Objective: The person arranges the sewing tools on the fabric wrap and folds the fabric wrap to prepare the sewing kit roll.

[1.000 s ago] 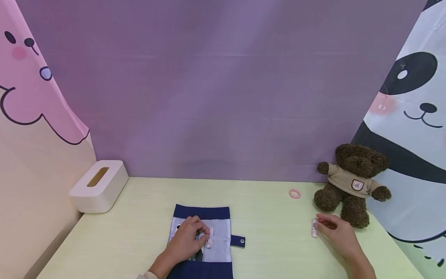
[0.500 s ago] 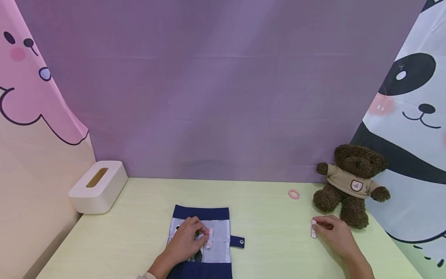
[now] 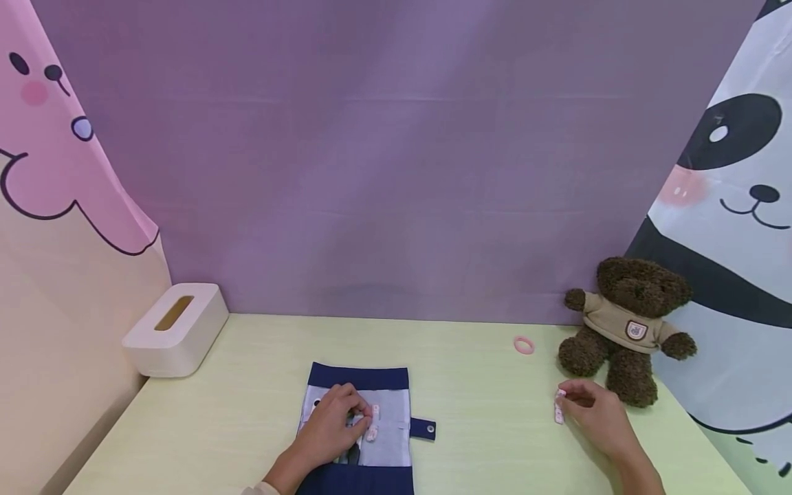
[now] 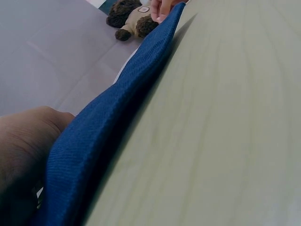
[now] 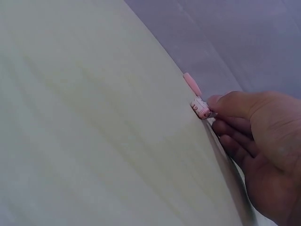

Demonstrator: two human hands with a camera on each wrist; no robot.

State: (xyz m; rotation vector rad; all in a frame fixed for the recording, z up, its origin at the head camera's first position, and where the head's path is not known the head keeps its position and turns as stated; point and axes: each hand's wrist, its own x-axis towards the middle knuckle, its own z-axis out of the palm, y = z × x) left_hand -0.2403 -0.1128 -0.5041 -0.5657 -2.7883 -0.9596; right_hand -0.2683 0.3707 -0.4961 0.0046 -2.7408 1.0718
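One slim pink-and-white patterned strip (image 3: 559, 414) pinched between thumb and fingers of right hand (image 3: 599, 418), at or just above pale wood-grain table (image 3: 482, 412). Left hand (image 3: 333, 425) rests on navy-and-grey fabric case (image 3: 394, 445), fingertips close together by second similar strip (image 3: 372, 433); whether pinching, cannot tell. Step looks like pickup; next move likely calls for firm pinch, clean lift.

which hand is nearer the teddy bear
Right. The right hand is just in front of the teddy bear; the left hand is well to its left in the head view, over the navy case.
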